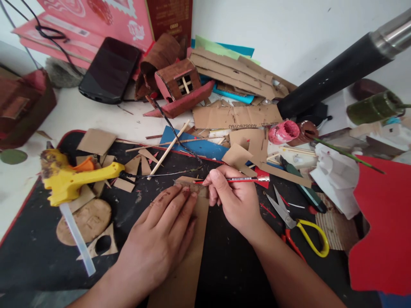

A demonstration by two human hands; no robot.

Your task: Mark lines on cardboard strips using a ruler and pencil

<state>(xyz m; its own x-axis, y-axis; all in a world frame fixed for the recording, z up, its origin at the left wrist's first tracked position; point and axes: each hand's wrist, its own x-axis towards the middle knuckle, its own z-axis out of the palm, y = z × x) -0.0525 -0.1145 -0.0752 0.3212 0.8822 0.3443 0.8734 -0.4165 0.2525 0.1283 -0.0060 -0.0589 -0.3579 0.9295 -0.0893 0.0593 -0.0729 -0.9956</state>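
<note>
My left hand (163, 226) lies flat with its fingers stretched out, pressing on a long strip of brown cardboard (181, 286). Dark smudges mark its fingers. Between thumb and fingers, my right hand (236, 196) grips a red and black pencil (242, 179). The pencil's tip points left, close to the left fingertips at the strip's far end. A small flat piece under those fingertips is mostly hidden, and I cannot make out what it is. To the right of my right hand lie scissors (290, 220) with yellow and red handles, blades apart.
On the black mat's left rests a yellow glue gun (80, 173) with a glue stick. Cardboard scraps (96, 142) surround it. Behind are a black phone (111, 68), a small painted cardboard house (178, 81) and a pink paint jar (284, 131). A green cutter (303, 186) lies right.
</note>
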